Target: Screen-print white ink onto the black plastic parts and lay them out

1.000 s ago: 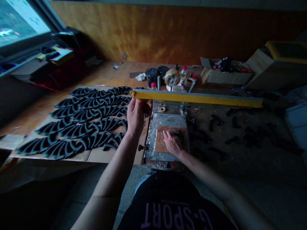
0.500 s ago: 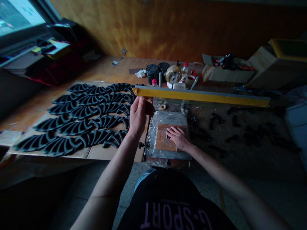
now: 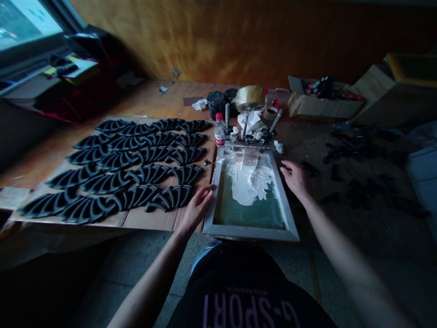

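Observation:
A metal-framed screen (image 3: 290, 214) lies flat at the table's front edge, with white paste (image 3: 247, 187) spread over the upper part of its green mesh. My left hand (image 3: 200, 202) is at the frame's left side, fingers apart and near or touching the rim. To the right of the frame hovers my right hand (image 3: 295, 177), its fingers apart and nothing in them. A flat scraper (image 3: 251, 157) stands in the paste near the back of the screen. The board under the screen is hidden.
Rows of black curved parts (image 3: 136, 155) cover cardboard on the left. Behind the screen are a tape roll (image 3: 251, 96), a red-capped bottle (image 3: 219, 130) and black jars (image 3: 216, 104). More black parts (image 3: 362, 191) and an open box (image 3: 324, 102) are at right.
The raised screen has come down flat over the board. My left hand has left its front edge and moved nearer to me; my right hand has moved off the board to the right.

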### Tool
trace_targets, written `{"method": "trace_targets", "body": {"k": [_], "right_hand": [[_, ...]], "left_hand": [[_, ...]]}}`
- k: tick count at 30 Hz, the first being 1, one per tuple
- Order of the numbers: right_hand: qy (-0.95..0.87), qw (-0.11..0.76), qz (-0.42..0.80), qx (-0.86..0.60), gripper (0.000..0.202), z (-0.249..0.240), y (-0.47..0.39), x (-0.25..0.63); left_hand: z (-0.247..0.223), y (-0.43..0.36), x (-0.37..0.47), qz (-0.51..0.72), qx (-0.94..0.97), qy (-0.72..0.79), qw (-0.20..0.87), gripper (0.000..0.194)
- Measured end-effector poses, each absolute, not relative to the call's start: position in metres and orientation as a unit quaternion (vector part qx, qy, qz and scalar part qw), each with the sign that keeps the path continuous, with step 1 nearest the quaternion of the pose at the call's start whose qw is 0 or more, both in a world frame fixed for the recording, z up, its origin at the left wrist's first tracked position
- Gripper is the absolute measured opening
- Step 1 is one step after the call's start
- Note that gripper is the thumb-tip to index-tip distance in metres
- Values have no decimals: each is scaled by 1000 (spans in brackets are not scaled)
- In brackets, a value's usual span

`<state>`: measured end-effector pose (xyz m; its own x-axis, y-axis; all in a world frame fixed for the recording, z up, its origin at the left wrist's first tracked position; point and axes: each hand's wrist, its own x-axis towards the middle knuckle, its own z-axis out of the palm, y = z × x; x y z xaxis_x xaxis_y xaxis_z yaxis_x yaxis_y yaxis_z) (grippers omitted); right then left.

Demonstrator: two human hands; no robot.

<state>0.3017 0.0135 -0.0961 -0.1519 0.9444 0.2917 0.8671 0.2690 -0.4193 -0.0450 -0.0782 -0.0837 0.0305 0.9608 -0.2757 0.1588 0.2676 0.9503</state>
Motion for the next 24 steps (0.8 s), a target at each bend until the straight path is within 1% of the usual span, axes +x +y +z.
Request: {"method": "trace_targets", "body": {"k": [2,3,4,5,8,9,10,14,16,18,21,24], "right_hand": [[-746,284,34,-601,48,-88,30,282],[-761,276,19,-587,53,-86,37,267],[-784,250,17,-568,54,-86,43,251],[-806,214,26,-552,49,-88,46,236],[-836,112,64,-534,19,-99,38,208],[-844,93,65,-524,11,-103,30,207],[-857,85,62,-504,8,-107,20,209],[-938,65,78,-333,24,-105,-18,231],[-952,47,107,-283,25,-98,-23,237],[-945,53,117,-301,22,-93,-23,236],[-926,96,81,-356,22,-96,-26,229],[-934,105,76,-332,24,-105,-38,227]], "left_hand": [[-114,-83,-44,346,468,606,543,69],[-127,-83,-43,336,469,619,533,72],[-138,-82,-42,330,472,632,519,72],[-147,-81,-41,327,476,641,506,70],[-161,-79,-41,326,484,652,485,62],[-163,-78,-41,327,483,654,482,61],[-164,-79,-41,327,481,655,482,60],[-166,-81,-42,331,469,659,486,59],[-166,-81,-41,335,463,660,487,59],[-166,-81,-40,337,456,662,489,59],[-164,-81,-39,338,446,663,497,61],[-163,-81,-38,343,438,658,507,64]]}}
